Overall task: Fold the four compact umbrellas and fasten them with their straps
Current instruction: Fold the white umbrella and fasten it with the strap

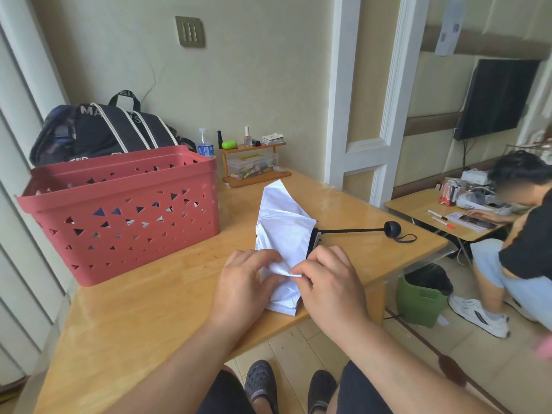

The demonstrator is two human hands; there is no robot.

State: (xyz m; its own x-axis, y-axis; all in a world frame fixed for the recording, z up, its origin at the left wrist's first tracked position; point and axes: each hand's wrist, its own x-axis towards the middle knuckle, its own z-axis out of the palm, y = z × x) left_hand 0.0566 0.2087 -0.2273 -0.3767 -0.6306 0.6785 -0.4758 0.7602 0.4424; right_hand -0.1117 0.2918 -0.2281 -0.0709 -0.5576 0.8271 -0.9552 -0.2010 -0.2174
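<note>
Pinching the white umbrella (283, 228) cloth at six o'clock, left hand (245, 282) and right hand (328, 282) pleat folds; strapping likely follows.

Lower part of white umbrella (283, 231) canopy covered by both hands; strap not discernible. Red basket (119, 216) contents indistinct through side holes. Seated person (519, 234) at right edge cut off, face blurred.

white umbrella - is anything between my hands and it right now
Nothing visible. The left hand and right hand both already pinch the folds of the white umbrella at its near end, on the wooden table; the red basket stands apart, to the left.
</note>
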